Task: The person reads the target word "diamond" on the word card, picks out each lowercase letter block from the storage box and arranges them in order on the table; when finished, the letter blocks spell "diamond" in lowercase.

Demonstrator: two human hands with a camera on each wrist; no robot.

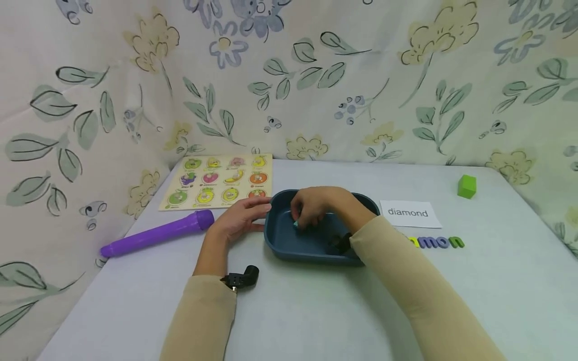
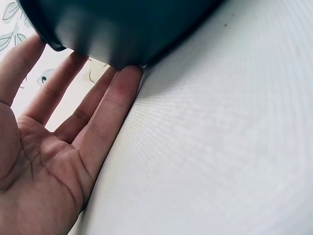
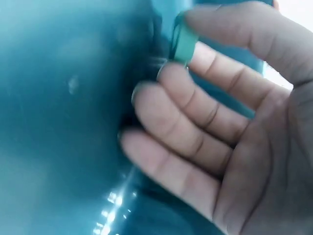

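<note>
A dark teal plastic bin point(image 1: 293, 255) stands on the table. Straight, spread fingers of my left hand point(image 1: 239, 218) touch its left wall; in the left wrist view the hand point(image 2: 54, 152) has its fingertips against the outside of the bin point(image 2: 122, 29). My right hand point(image 1: 316, 203) reaches down inside the bin. Between its thumb and fingers it pinches a small green piece point(image 3: 185, 41), which shows as a teal speck in the head view. Fingers hide most of that piece, so its exact shape cannot be told.
Right of the bin lie a "diamond" word card point(image 1: 410, 214) and colored letters point(image 1: 434, 242), partly behind my right sleeve. A green block point(image 1: 467, 186) sits farther right. Leftward are a purple stick point(image 1: 158, 233) and a fruit picture board point(image 1: 217, 180). A floral curtain point(image 1: 289, 100) hangs behind.
</note>
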